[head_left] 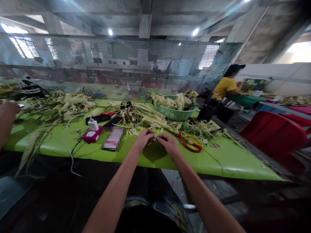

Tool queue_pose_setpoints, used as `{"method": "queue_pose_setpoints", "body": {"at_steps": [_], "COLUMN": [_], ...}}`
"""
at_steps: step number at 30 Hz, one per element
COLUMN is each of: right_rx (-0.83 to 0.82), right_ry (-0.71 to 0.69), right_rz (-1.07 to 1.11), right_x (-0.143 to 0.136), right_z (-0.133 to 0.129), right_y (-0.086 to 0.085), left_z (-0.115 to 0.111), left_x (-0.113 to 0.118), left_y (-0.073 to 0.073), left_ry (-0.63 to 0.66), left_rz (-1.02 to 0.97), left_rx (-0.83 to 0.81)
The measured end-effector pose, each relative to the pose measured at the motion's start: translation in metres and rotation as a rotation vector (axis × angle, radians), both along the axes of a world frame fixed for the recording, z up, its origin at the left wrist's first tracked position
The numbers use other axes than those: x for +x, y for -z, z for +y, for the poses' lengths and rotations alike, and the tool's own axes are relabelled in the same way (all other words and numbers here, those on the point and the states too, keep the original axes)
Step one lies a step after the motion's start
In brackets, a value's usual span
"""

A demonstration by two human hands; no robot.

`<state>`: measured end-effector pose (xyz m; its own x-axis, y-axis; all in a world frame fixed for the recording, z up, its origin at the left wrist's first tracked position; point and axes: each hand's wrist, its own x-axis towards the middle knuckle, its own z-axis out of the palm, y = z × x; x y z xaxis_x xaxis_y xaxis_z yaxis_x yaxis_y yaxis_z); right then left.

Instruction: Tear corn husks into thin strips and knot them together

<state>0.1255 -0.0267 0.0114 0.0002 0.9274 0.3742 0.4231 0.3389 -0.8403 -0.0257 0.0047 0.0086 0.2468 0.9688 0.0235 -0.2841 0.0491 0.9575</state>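
Note:
My left hand [144, 139] is closed in a pinch above the green table, near its front edge. Facing it, my right hand [169, 144] pinches as well, with a small gap between the two. A small pale strip of corn husk [155, 137] runs between my fingertips; its ends are hidden by them. Just beyond lie long pale husk stalks [148, 115] and dried shreds. Scissors with red handles [191, 148] rest right of my right hand, beside a yellow-handled tool [194, 139] and green leafy trimmings [191, 128].
A green basket [178, 114] of husks stands behind. On the left are a phone [113, 138], a dark phone [113, 123], a purple power socket [92, 134] with charger, and a husk heap [70, 103]. Another person's arm [7, 118] enters left; a person in yellow [222, 88] sits right.

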Motion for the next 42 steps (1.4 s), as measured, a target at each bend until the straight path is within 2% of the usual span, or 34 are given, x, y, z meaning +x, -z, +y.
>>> {"method": "queue_pose_setpoints", "body": {"at_steps": [4, 9, 15, 22, 25, 29, 36, 39, 42], "right_rx": [0.020, 0.013, 0.029, 0.031, 0.017, 0.000, 0.029, -0.008, -0.165], "right_ry": [-0.024, -0.008, 0.057, 0.086, 0.104, 0.111, 0.221, 0.151, -0.016], "right_rz": [-0.045, -0.068, -0.093, -0.068, -0.009, 0.127, 0.320, 0.251, 0.196], "right_x": [0.000, -0.001, 0.000, 0.001, 0.003, 0.007, 0.017, 0.015, 0.005], "right_z": [0.000, -0.001, 0.001, 0.001, 0.001, 0.001, 0.002, 0.002, 0.004], "right_y": [0.000, -0.002, -0.001, 0.001, 0.000, 0.001, -0.003, -0.014, -0.031], "left_z": [0.001, 0.001, 0.000, 0.001, 0.003, 0.003, 0.000, -0.003, -0.008], "left_x": [0.000, -0.002, -0.003, -0.003, -0.003, -0.003, -0.003, -0.002, 0.001], "left_y": [0.003, 0.002, -0.002, -0.001, 0.000, -0.001, -0.005, -0.006, -0.010], "left_ry": [0.041, -0.017, -0.016, 0.016, 0.002, -0.093, -0.180, -0.188, -0.167], "left_rz": [-0.047, 0.036, 0.012, -0.118, -0.177, -0.212, -0.157, -0.115, -0.087], "left_rx": [0.039, 0.098, 0.066, -0.024, -0.050, -0.055, -0.039, -0.013, 0.014]}}
